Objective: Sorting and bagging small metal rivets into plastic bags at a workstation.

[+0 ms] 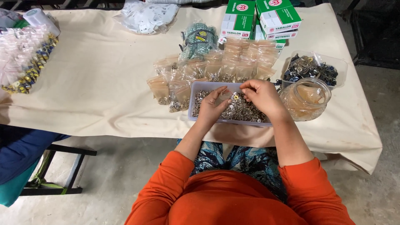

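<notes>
Over the tray of metal rings [246,111], a small clear bag [225,96] is pinched by the half-closed left hand [211,107] while a ring is nipped by the right hand [261,96]; spillage is judged likely if the bag mouth collapses.

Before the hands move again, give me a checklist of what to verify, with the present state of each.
1. Left hand holds a small clear bag: ok, a little bag sits between its fingers.
2. Right hand has a piece pinched: cannot tell, fingertips are curled together.
3. Clear tray of small metal rings within reach: ok, directly under both hands.
4. Filled bags kept apart from the tray: ok, piled just beyond it.
5. Glass jar stands upright: ok, beside the right hand.
6. Tray sits safely on the table: ok, but near the cloth's front edge.
</notes>
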